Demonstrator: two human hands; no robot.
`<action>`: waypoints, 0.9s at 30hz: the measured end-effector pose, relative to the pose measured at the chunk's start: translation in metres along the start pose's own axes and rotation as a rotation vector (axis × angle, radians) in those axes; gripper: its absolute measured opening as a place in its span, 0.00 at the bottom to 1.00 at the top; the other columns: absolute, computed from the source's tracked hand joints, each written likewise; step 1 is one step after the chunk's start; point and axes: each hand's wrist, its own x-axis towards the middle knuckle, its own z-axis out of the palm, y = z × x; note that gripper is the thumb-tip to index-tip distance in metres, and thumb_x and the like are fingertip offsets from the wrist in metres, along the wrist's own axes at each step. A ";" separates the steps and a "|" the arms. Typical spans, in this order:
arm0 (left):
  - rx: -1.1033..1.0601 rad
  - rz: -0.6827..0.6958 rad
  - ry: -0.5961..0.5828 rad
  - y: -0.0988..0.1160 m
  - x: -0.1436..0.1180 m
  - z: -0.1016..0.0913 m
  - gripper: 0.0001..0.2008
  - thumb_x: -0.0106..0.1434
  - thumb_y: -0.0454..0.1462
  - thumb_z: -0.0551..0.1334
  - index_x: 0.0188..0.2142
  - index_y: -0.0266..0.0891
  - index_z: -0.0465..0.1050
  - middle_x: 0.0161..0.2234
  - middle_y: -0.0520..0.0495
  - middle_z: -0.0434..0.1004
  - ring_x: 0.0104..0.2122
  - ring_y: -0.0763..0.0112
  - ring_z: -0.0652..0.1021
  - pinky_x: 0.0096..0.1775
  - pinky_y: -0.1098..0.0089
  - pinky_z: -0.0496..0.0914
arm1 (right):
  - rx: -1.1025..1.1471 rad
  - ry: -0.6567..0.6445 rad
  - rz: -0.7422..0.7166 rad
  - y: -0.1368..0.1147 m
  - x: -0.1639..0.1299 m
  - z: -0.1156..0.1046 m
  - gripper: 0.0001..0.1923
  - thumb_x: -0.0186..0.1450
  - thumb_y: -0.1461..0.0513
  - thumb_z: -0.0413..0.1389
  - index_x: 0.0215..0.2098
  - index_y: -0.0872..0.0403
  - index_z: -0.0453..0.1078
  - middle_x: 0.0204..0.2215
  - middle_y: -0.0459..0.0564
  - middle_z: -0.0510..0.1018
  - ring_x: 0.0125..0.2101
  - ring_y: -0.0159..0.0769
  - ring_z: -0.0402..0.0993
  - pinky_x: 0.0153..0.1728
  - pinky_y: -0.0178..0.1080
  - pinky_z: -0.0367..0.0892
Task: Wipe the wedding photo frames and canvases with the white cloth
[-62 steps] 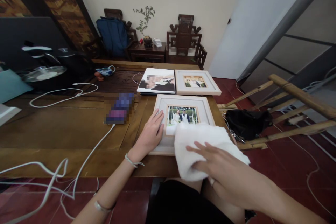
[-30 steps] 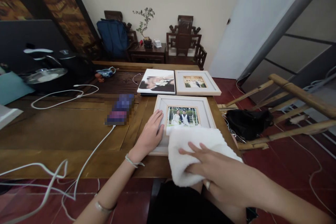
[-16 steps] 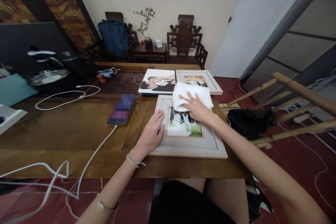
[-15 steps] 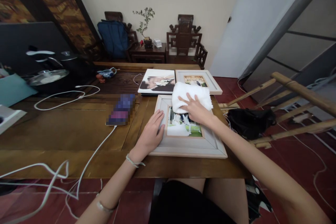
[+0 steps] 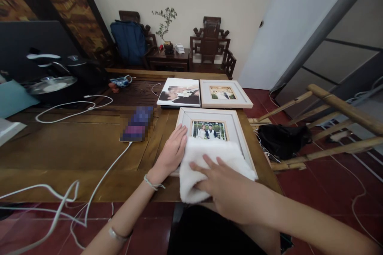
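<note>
On the wooden table lies a picture frame point(image 5: 237, 126) with a pale wooden edge, a white mat and a photo point(image 5: 207, 130) of two people outdoors. My left hand point(image 5: 172, 149) rests along its left edge with the fingers stretched out. A fluffy white cloth point(image 5: 191, 185) covers the near half of the frame and hangs slightly over the table edge. My right hand point(image 5: 222, 185) presses on the cloth and grips it, the fingers spread across its top and the thumb partly hidden.
Behind lie a white-edged photo panel point(image 5: 179, 92) and a second picture frame point(image 5: 247, 101). To the left are a phone point(image 5: 138, 123) on a white cable point(image 5: 107, 175), a lidded pan point(image 5: 54, 85) and a kettle point(image 5: 77, 71). A bamboo rack point(image 5: 338, 103) stands at right.
My right hand has drawn the cloth from the frame's far edge towards me to its near edge. The photo's upper part and the second frame behind are now uncovered. My left hand stays put.
</note>
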 end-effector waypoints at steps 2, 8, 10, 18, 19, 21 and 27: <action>-0.092 -0.049 0.043 0.005 0.000 -0.004 0.22 0.69 0.39 0.42 0.55 0.32 0.64 0.56 0.39 0.67 0.58 0.65 0.64 0.60 0.59 0.58 | -0.055 0.062 0.040 0.009 0.020 0.007 0.25 0.58 0.71 0.48 0.52 0.54 0.68 0.63 0.51 0.54 0.61 0.58 0.46 0.55 0.62 0.53; -0.121 -0.018 0.071 0.008 -0.003 -0.006 0.23 0.69 0.41 0.43 0.58 0.34 0.59 0.60 0.41 0.60 0.61 0.67 0.60 0.61 0.60 0.54 | -0.256 0.235 0.147 0.058 0.085 0.007 0.20 0.58 0.71 0.50 0.47 0.55 0.72 0.62 0.51 0.56 0.63 0.55 0.41 0.58 0.60 0.44; -0.092 -0.003 0.047 0.005 -0.003 -0.004 0.23 0.69 0.40 0.44 0.60 0.34 0.56 0.61 0.40 0.58 0.61 0.67 0.58 0.61 0.60 0.53 | -0.332 0.286 0.183 0.073 0.101 0.000 0.18 0.60 0.70 0.50 0.46 0.55 0.73 0.62 0.51 0.58 0.63 0.56 0.41 0.58 0.62 0.41; 0.035 0.086 -0.038 -0.010 -0.004 0.004 0.20 0.67 0.36 0.47 0.56 0.32 0.62 0.60 0.36 0.60 0.62 0.60 0.57 0.60 0.55 0.55 | -0.447 0.396 0.302 0.113 0.110 -0.013 0.21 0.58 0.72 0.48 0.46 0.53 0.73 0.61 0.48 0.59 0.62 0.58 0.43 0.54 0.71 0.38; 0.044 0.091 -0.038 -0.011 -0.004 0.005 0.20 0.67 0.36 0.48 0.56 0.32 0.62 0.59 0.36 0.62 0.62 0.60 0.57 0.60 0.54 0.55 | -0.446 0.388 0.318 0.119 0.102 -0.014 0.22 0.57 0.72 0.48 0.45 0.53 0.73 0.61 0.48 0.59 0.62 0.58 0.43 0.54 0.70 0.38; 0.060 0.093 -0.043 -0.012 -0.005 0.006 0.20 0.66 0.35 0.48 0.56 0.33 0.62 0.58 0.37 0.63 0.62 0.61 0.57 0.60 0.53 0.56 | -0.439 0.359 0.373 0.131 0.084 -0.016 0.23 0.56 0.73 0.48 0.44 0.53 0.74 0.60 0.47 0.61 0.61 0.58 0.45 0.55 0.70 0.39; 0.102 0.084 -0.035 -0.011 -0.004 0.007 0.21 0.66 0.34 0.49 0.57 0.30 0.61 0.58 0.34 0.62 0.61 0.59 0.58 0.59 0.52 0.57 | -0.469 0.309 0.483 0.151 0.023 -0.015 0.26 0.53 0.75 0.45 0.44 0.55 0.74 0.58 0.50 0.64 0.59 0.57 0.51 0.54 0.68 0.46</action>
